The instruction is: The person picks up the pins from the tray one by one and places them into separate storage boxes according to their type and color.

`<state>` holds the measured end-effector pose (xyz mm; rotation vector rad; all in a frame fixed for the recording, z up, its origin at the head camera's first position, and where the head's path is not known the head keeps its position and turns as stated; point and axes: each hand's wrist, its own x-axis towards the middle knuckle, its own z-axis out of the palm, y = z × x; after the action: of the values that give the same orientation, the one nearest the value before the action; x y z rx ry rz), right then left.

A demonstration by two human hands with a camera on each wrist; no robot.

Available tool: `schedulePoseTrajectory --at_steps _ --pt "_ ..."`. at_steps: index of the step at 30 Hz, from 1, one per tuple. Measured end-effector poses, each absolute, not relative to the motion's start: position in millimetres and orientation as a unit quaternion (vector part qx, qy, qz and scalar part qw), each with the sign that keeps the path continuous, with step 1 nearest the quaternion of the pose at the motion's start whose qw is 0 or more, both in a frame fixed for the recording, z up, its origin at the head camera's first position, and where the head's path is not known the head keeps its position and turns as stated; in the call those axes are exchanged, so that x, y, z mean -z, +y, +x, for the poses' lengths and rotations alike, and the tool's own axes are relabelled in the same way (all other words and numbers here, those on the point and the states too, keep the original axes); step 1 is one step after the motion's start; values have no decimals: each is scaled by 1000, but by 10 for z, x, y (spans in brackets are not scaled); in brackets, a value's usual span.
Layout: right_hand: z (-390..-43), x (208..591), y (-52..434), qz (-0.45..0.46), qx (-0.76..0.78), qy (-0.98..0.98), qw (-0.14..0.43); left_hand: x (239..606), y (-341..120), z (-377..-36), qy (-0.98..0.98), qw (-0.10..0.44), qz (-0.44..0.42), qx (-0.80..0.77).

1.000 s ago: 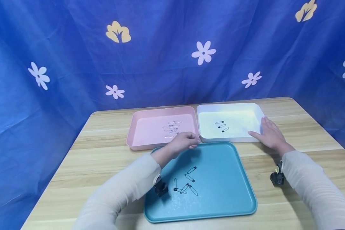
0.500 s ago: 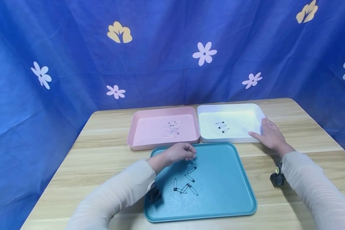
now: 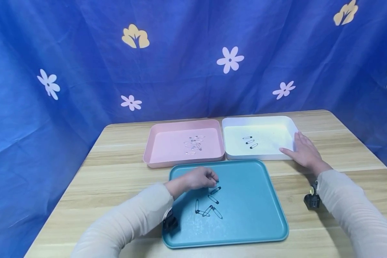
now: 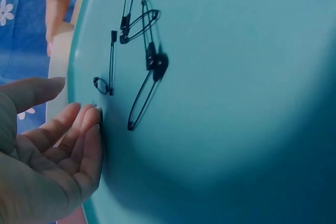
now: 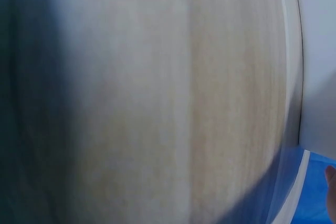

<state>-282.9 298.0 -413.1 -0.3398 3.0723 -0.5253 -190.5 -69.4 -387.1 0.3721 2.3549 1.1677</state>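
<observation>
My left hand (image 3: 209, 179) hovers low over the teal tray (image 3: 251, 200), fingers loosely curved, just left of the nearest black safety pin (image 3: 215, 190). In the left wrist view the left hand (image 4: 73, 100) has an empty palm, and its fingertips (image 4: 93, 116) touch the teal tray (image 4: 236, 103) beside several black safety pins (image 4: 144, 51). My right hand (image 3: 302, 150) lies flat on the table at the white tray's (image 3: 277, 132) front right corner. Three black pins (image 3: 249, 142) lie in that tray.
A pink tray (image 3: 167, 143) holding several silver safety pins (image 3: 193, 143) stands behind the teal tray, left of the white one. The wooden table (image 3: 122, 172) ends at a blue flowered curtain (image 3: 180, 71). The right wrist view shows only blurred tabletop (image 5: 157, 103).
My left hand has drawn back from the pink tray's front edge and come down onto the teal tray beside the black pins. The right hand has stayed put.
</observation>
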Motion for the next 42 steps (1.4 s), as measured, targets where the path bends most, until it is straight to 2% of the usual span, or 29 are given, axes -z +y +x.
schedulePoseTrajectory --at_steps 9,16,27,34,42 --pt "-2819 4123 2977 -110 163 980 0 3903 -618 -1826 913 192 105 -345" --pt "-2816 4125 2967 -110 163 981 4 3923 -553 -1748 941 148 115 -283" --pt "-2821 4125 2977 -110 164 980 0 3927 -540 -1731 938 150 132 -282" --pt "-2821 4123 2967 -109 166 980 0 3924 -553 -1828 923 180 108 -322" --pt "-2823 4135 2972 -109 169 980 0 3818 -494 -1954 903 174 107 -377"
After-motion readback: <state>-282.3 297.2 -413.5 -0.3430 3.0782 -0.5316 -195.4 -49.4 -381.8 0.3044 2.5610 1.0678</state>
